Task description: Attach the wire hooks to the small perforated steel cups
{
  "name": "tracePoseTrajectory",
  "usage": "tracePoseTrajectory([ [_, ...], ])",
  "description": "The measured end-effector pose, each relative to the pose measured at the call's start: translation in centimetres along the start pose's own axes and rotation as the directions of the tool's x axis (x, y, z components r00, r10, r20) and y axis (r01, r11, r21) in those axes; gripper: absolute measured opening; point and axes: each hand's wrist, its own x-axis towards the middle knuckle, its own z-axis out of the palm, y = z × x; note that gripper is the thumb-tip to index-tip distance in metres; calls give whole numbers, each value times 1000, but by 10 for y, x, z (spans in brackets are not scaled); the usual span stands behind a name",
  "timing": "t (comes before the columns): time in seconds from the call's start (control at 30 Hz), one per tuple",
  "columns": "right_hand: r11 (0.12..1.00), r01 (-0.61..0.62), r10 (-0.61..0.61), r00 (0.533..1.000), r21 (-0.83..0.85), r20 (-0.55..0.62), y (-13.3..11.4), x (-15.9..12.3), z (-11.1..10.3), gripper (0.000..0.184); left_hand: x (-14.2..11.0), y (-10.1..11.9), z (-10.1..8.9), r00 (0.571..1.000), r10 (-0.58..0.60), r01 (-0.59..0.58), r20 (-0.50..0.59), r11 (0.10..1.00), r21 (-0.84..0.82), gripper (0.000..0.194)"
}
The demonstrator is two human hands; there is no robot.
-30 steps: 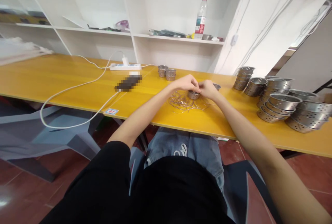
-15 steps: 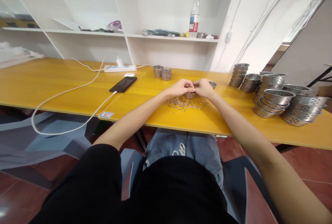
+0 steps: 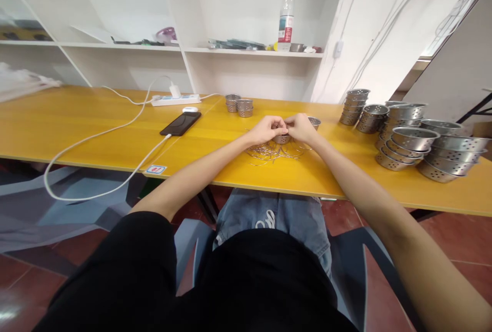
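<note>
Over the front part of the table, my left hand (image 3: 270, 130) and my right hand (image 3: 301, 128) meet with bent, pinched fingers at the top of a small perforated metal cup (image 3: 282, 139). The fingers cover most of its rim, and whatever is pinched between them is too small to make out. Under and around this cup lies a loose tangle of thin metal wire rings (image 3: 265, 153). Partly behind my right hand stands another metal cup (image 3: 314, 122).
Stacks of perforated metal cups (image 3: 413, 140) crowd the table's right side. Two short cup stacks (image 3: 245, 108) stand near the back. Leftward lie a phone (image 3: 180, 124) on a white cable (image 3: 96, 126) and a power strip (image 3: 176, 100). A bottle (image 3: 285, 17) stands on the shelf.
The view has shifted slightly. Both hands stay pinched together over the same cup, with only a slight shift of the fingers.
</note>
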Motion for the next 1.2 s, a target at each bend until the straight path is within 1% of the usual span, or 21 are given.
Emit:
tracePoseTrajectory([
  [0.17, 1000, -5, 5, 1000, 8, 2, 0, 0, 0, 17, -1, 6, 2, 1000, -4, 4, -14, 1000, 21, 27],
  [0.33, 1000, -2, 2, 1000, 6, -4, 1, -1, 0, 18, -2, 11, 3, 1000, -11, 12, -22, 998, 60, 28],
  [0.57, 1000, -6, 6, 1000, -8, 2, 0, -2, -1, 18, 2, 4, 5, 999, -36, 36, -34, 999, 5, 14],
  [0.77, 1000, -9, 9, 1000, 3, 4, 0, -1, 0, 16, 3, 4, 6, 998, -53, 53, -46, 999, -8, 22],
  [1.0, 1000, -6, 6, 1000, 9, -2, 4, 2, 1, 15, 2, 8, 9, 995, -65, 65, -72, 998, 5, 20],
  [1.1, 1000, -15, 15, 1000, -1, -9, 4, 2, 2, 16, 2, 6, 10, 994, -52, 56, -99, 998, 40, 21],
  [1.2, 1000, -25, 25, 1000, 10, -15, 4, 3, 2, 15, 3, 3, 9, 989, -70, 79, -128, 995, 68, 20],
])
